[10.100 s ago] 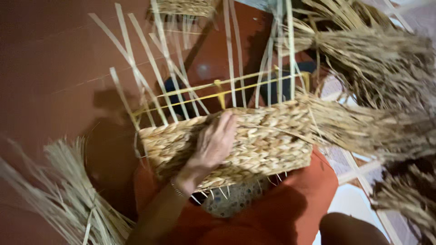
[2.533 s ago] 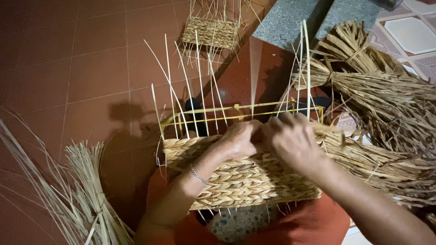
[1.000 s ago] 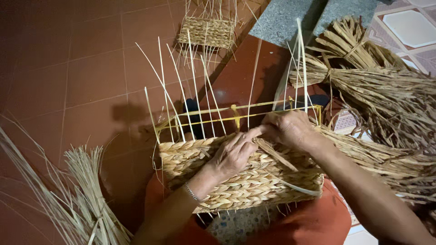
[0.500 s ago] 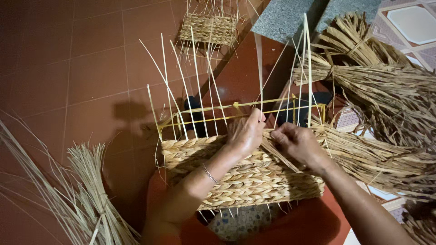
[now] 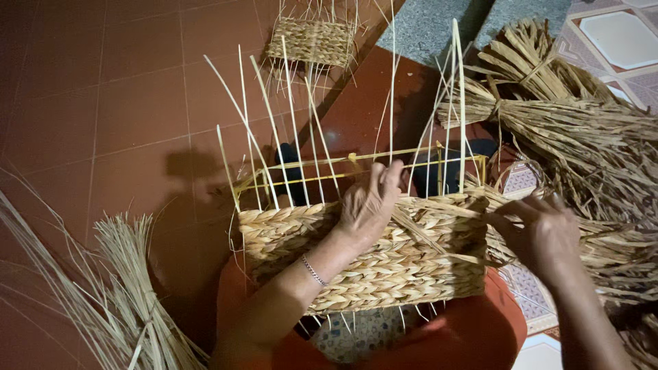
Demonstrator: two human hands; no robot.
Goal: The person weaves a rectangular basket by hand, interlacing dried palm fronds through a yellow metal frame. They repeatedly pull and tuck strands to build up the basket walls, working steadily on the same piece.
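A half-woven straw basket (image 5: 384, 264) rests on my lap, its braided wall facing me. Thin pale stakes (image 5: 295, 137) rise from its top around a yellow wire frame (image 5: 356, 164). My left hand (image 5: 370, 202) lies flat on the upper edge of the weave, fingers reaching up to the frame. My right hand (image 5: 541, 229) is off the basket's right end, pinching a loose straw strand (image 5: 445, 209) that runs back across the weave.
A big bundle of dried straw (image 5: 582, 130) lies at the right. Loose pale fibres (image 5: 116, 294) fan out at the lower left. A second small woven piece (image 5: 312, 41) sits on the red tile floor (image 5: 123, 103) at the top. Grey stone slab (image 5: 432, 27) behind.
My right hand has drawn away to the right, pulling the strand out from the weave. My left hand stays pressed on the basket's top edge.
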